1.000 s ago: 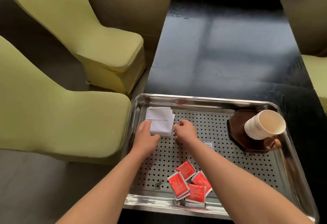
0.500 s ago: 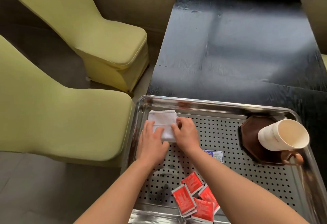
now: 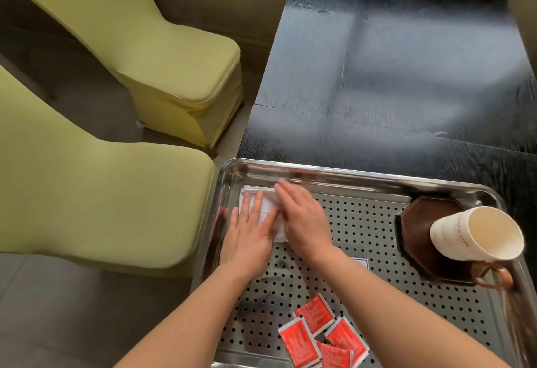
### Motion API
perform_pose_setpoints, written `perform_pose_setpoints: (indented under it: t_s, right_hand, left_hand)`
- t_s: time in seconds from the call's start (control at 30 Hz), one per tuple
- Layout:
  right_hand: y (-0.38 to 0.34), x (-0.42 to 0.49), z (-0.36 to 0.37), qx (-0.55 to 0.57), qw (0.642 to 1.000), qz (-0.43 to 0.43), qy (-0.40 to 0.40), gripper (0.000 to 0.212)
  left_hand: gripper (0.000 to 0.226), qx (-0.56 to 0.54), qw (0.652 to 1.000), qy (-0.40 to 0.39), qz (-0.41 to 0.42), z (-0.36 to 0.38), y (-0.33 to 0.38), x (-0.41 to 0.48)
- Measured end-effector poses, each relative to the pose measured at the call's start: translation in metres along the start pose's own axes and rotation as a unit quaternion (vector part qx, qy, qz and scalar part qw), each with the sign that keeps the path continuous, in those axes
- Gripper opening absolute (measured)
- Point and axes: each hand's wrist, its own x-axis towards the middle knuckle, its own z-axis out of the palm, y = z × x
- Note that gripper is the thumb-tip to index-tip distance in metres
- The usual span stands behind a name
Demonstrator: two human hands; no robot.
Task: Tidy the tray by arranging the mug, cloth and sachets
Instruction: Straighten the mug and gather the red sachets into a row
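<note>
The folded white cloth [image 3: 268,203] lies flat in the far left corner of the perforated steel tray [image 3: 363,174], under my left hand [image 3: 247,239] and right hand [image 3: 305,219]. The white mug [image 3: 453,236], its brown handle toward me, sits on a coaster [image 3: 418,222] in the far right corner. Four red sachets [image 3: 322,335] overlap at the near edge.

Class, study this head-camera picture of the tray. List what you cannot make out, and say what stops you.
1. Cloth: head view, mostly covered by the left hand and right hand; its folds are hidden.
2. Sachets: head view, nearest ones cut off by the bottom edge; print too small.
3. Label on the tray: head view, mostly behind the right forearm.
4. Mug: head view, lettering too blurred to read fully.
</note>
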Motion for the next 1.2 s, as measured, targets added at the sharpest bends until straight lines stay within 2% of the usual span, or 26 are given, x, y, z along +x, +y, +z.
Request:
perform_pose_setpoints:
  t_s: [0.1, 0.17, 0.23, 0.4, 0.47, 0.57, 0.7, 0.8, 0.9, 0.97, 1.03, 1.1, 1.2]
  right_hand:
    - [0.011, -0.009, 0.006, -0.090, 0.984, -0.061, -0.138, 0.063]
    - [0.017, -0.007, 0.008, -0.123, 0.974, -0.070, -0.177, 0.070]
    - [0.018, -0.004, 0.004, -0.117, 0.973, -0.078, -0.184, 0.071]
    - [0.020, -0.012, -0.004, -0.105, 0.983, -0.100, -0.113, 0.067]
    - [0.022, -0.016, -0.001, -0.123, 0.979, -0.095, -0.135, 0.074]
    - [0.023, -0.015, 0.004, -0.126, 0.977, -0.039, -0.169, 0.087]
    - [0.014, -0.009, 0.005, -0.112, 0.976, -0.025, -0.187, 0.089]
    - [0.012, -0.011, -0.005, -0.071, 0.982, -0.024, -0.171, 0.082]
    - [0.007, -0.023, -0.011, -0.015, 0.997, 0.034, -0.064, 0.069]
    - [0.004, -0.028, -0.012, 0.007, 0.995, 0.097, -0.008, 0.048]
    - [0.000, -0.029, -0.011, 0.027, 0.987, 0.159, -0.022, 0.026]
    - [-0.007, -0.028, -0.010, 0.059, 0.978, 0.194, -0.051, 0.022]
    - [-0.018, -0.023, -0.007, 0.071, 0.977, 0.196, -0.048, 0.023]
  left_hand:
    - [0.065, 0.010, 1.000, -0.020, -0.014, 0.001, -0.001, -0.001]
    - [0.067, 0.022, 0.999, -0.034, -0.010, 0.000, -0.002, -0.001]
    - [0.066, 0.017, 0.999, -0.044, -0.008, -0.004, -0.003, -0.002]
    - [0.065, 0.015, 0.999, -0.038, -0.008, -0.008, 0.000, -0.003]
    - [0.067, 0.027, 0.999, -0.039, -0.003, -0.007, -0.002, -0.003]
    - [0.070, 0.020, 0.999, -0.044, -0.003, -0.007, -0.002, -0.003]
    - [0.078, 0.014, 0.999, -0.044, -0.009, -0.010, -0.001, -0.005]
    - [0.071, 0.000, 0.999, -0.043, -0.009, -0.015, 0.002, -0.005]
    - [0.071, -0.051, 0.999, -0.012, -0.014, -0.021, 0.002, -0.009]
    - [0.072, -0.071, 0.997, 0.016, -0.026, -0.024, 0.002, -0.017]
    - [0.068, -0.067, 0.997, 0.020, -0.044, -0.027, 0.003, -0.029]
    - [0.058, -0.035, 0.998, 0.018, -0.047, -0.032, 0.005, -0.040]
    - [0.035, 0.039, 0.998, 0.039, -0.022, -0.040, 0.005, -0.040]
